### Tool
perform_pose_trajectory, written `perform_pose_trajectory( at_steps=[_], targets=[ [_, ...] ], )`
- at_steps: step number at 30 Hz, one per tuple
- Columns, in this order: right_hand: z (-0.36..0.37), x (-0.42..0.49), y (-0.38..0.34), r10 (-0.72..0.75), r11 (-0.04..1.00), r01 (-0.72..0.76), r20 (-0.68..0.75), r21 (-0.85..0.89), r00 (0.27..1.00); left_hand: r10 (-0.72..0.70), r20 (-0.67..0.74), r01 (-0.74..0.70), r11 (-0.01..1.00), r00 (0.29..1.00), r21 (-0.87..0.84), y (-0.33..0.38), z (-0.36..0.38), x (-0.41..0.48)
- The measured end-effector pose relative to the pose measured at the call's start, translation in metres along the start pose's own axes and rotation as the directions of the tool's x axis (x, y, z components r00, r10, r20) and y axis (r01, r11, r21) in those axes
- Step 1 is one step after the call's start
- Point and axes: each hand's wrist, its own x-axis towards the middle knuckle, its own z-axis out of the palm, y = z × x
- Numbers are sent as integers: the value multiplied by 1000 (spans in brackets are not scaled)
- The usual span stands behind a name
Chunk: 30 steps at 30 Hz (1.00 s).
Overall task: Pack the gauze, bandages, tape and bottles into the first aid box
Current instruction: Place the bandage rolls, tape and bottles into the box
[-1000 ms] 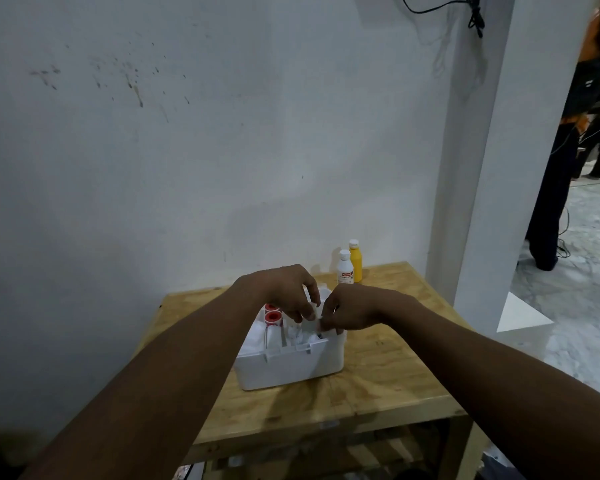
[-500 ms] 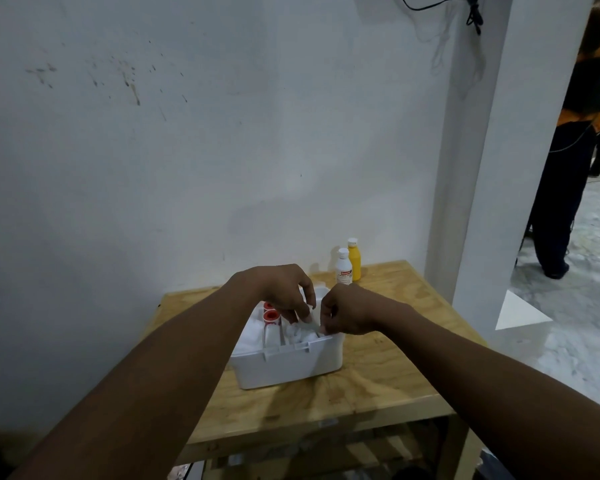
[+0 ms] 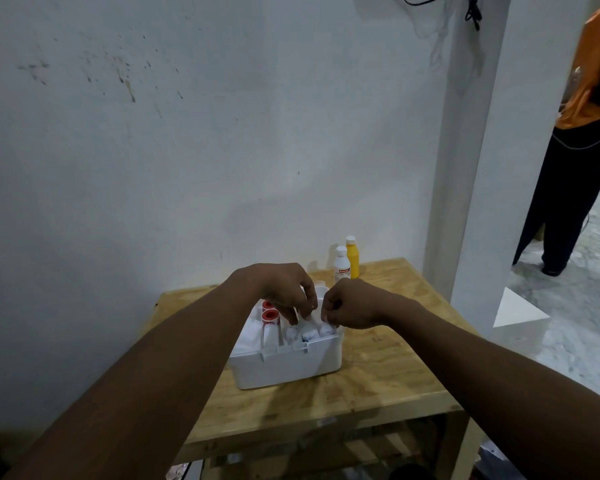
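first aid box [image 3: 291,367], white, open, on desk [image 3: 388,375]: left hand [image 3: 284,292] and right hand [image 3: 352,303], each grip pinching white bandage rolls [image 3: 307,332] in the right compartment, likely seating them upright (saves room). two bottles [image 3: 347,261] unpacked behind.

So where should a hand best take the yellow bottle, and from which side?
Grip the yellow bottle around its upper body, just under the cap, coming from the right. It stands upright, and the white bottle stands close against its left front, blocking that side.
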Motion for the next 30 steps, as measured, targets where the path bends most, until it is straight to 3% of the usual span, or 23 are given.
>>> perform_pose_trajectory(
  at_steps=[10,18,24,30],
  targets=[
    [0,-1,3,-16,1000,17,-99,11,995,-16,-102,16,1000,995,-5,-1,2,-1],
    [-18,6,17,30,999,-23,-211,36,977,96,-241,-73,992,966,100,-4,-6,15],
    [-38,37,58,142,990,-129,-343,60,929,229,-423,-134,961,877,243,6,-18,56],
    [-53,84,112,244,968,-247,-359,38,901,328,-414,-172,913,849,371,18,-23,119]
  ],
)
